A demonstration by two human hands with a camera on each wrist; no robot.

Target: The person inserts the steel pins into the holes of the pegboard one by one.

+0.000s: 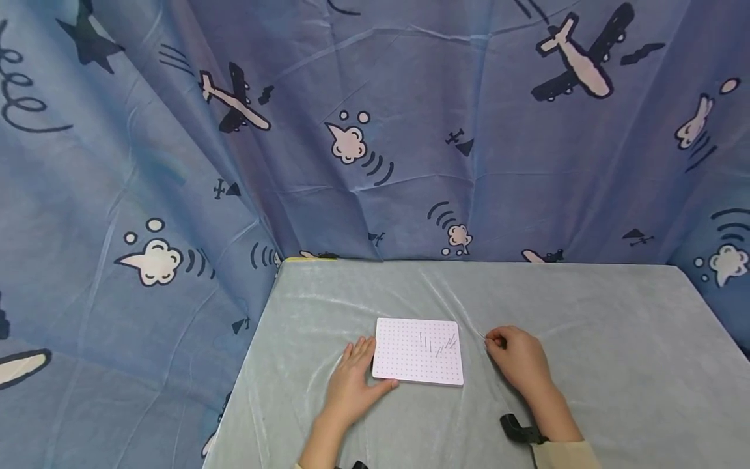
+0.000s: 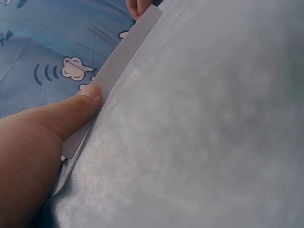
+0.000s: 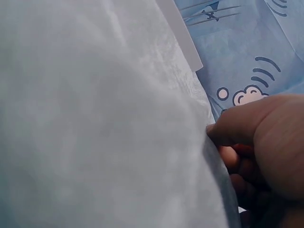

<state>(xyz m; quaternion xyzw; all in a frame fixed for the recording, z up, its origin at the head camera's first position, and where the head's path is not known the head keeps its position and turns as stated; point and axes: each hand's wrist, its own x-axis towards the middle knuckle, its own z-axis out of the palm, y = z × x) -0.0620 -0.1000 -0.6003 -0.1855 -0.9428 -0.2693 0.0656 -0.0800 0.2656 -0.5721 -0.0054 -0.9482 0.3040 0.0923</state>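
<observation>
A white pegboard [image 1: 410,355] with rows of small holes lies on the table. Several thin metal pins [image 1: 448,345] stand in its right half, some upright and others slanted in the head view. My left hand [image 1: 351,384] rests at the board's left side, fingers extended along that edge and thumb against the near edge. In the left wrist view the thumb [image 2: 88,97] presses the board's side. To the right of the board my right hand [image 1: 518,358] is low over the cloth, thumb and forefinger pinched together. A faint thin sliver like a pin shows at those fingertips; the right wrist view hides it.
A grey plush cloth [image 1: 615,365] covers the table, with soft creases around the board. Blue curtains [image 1: 404,215] printed with planes and clouds hang behind and to the left. A black wrist strap piece [image 1: 518,430] sits at the right wrist.
</observation>
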